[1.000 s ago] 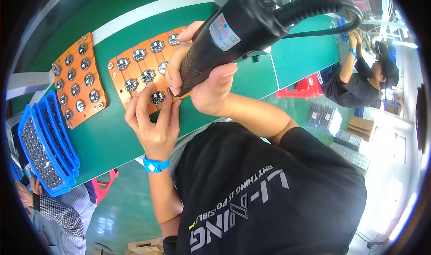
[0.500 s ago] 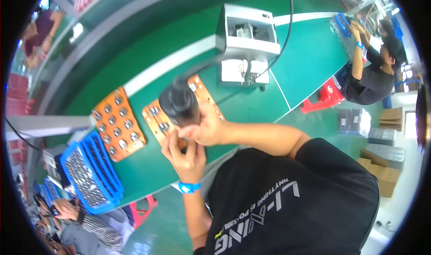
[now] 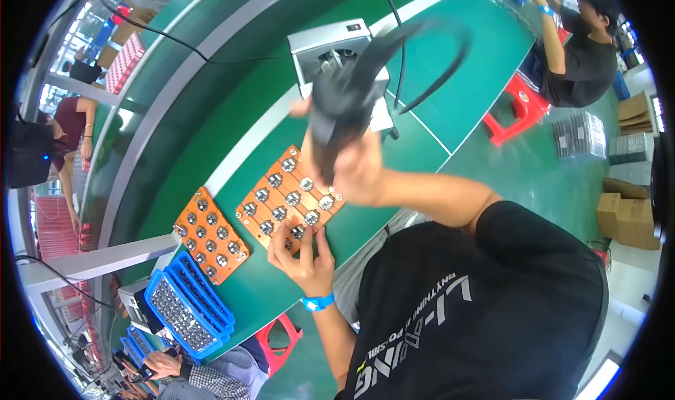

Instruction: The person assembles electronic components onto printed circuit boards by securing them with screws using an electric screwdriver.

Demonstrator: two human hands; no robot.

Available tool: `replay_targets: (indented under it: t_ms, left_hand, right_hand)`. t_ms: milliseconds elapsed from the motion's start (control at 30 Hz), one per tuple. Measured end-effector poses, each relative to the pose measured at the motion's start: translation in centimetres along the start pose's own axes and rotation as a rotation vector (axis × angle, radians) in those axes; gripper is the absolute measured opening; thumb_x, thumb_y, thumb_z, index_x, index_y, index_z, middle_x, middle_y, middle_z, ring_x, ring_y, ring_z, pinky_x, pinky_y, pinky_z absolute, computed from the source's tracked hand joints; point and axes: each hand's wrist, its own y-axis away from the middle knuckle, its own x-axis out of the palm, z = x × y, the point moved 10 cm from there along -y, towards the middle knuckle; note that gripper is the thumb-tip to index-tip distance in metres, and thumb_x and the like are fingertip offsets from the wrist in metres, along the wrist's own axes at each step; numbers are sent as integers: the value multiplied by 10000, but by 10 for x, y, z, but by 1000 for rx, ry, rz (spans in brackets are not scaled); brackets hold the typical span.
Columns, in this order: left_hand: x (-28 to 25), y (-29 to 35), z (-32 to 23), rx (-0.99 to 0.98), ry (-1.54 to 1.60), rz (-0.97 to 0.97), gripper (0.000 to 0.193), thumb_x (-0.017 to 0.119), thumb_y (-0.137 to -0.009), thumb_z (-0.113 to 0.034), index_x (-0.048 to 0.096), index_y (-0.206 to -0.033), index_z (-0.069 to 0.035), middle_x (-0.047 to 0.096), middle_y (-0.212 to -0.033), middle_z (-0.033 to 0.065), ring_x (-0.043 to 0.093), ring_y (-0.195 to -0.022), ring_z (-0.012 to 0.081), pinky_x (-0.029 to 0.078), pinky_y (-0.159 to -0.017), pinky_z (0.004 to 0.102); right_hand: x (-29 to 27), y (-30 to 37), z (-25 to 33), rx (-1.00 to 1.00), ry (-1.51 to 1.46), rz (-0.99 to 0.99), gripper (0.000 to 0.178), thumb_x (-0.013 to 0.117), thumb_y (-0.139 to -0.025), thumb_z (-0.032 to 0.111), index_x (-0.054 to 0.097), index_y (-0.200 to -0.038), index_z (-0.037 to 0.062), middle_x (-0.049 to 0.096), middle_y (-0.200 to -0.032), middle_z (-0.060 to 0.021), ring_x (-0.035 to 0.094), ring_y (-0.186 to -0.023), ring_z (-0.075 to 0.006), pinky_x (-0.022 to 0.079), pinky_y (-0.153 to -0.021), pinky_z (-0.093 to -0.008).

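Observation:
My right hand [image 3: 358, 171] grips a black handheld tool [image 3: 336, 111], probably a powered screwdriver, upright above an orange plate [image 3: 271, 204]. Motion blurs the tool and its cable, and its tip is hidden. Several round silver metal parts sit in rows on the plate. At the plate's near edge rests my left hand [image 3: 304, 268], wearing a blue wristband. Its fingers are bent and apart, touching the plate beside the nearest metal parts; it holds nothing that I can see.
A second orange plate [image 3: 223, 247] with similar parts lies to the left. Stacked blue trays [image 3: 226, 333] of small metal parts stand near it. Behind the tool is a grey box-shaped machine [image 3: 320, 40]. A co-worker [image 3: 580, 62] sits at the far right by a red stool [image 3: 524, 104].
The view has shifted, so the bench sits differently. My right hand and the tool have lifted off the plate, uncovering its rows of metal parts. My left hand's fingers have spread at the near edge.

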Motion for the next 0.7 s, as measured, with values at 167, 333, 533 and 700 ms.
replay_targets:
  t_ms: [167, 333, 533, 700]
  left_hand:
    - [-7, -5, -5, 15, -23, -9, 231, 891, -717, -81, 794, -927, -76, 588, -1384, 176, 550, -1214, 395, 484, -967, 467]
    - [-22, 5, 10, -26, 44, -99, 233, 842, -761, -91, 794, -987, -63, 575, -1358, 196, 548, -1216, 375, 479, -972, 486]
    - [-41, 8, 36, -135, 43, -154, 246, 807, -799, -76, 780, -1037, -19, 559, -1374, 211, 544, -1236, 386, 463, -1011, 502]
    - [-42, 10, 45, -198, 106, -127, 236, 775, -837, 2, 761, -1073, -1, 524, -1399, 195, 504, -1339, 367, 423, -1125, 497]
  right_hand:
    - [-36, -51, 81, -276, 524, -169, 827, 377, -988, 769, 469, -1246, -11, 551, -594, -87, 521, -460, -143, 437, -466, -286]
    - [-43, -54, 73, -274, 550, -160, 774, 422, -1002, 729, 477, -1228, -8, 550, -592, -88, 522, -462, -140, 435, -467, -284]
    - [-47, -40, 51, -224, 541, -98, 708, 502, -1006, 673, 474, -1200, -7, 543, -589, -84, 517, -465, -140, 425, -461, -273]
    - [-40, -32, 30, 23, 549, -56, 803, 416, -976, 772, 462, -1199, 2, 531, -581, -76, 513, -460, -140, 432, -460, -287]
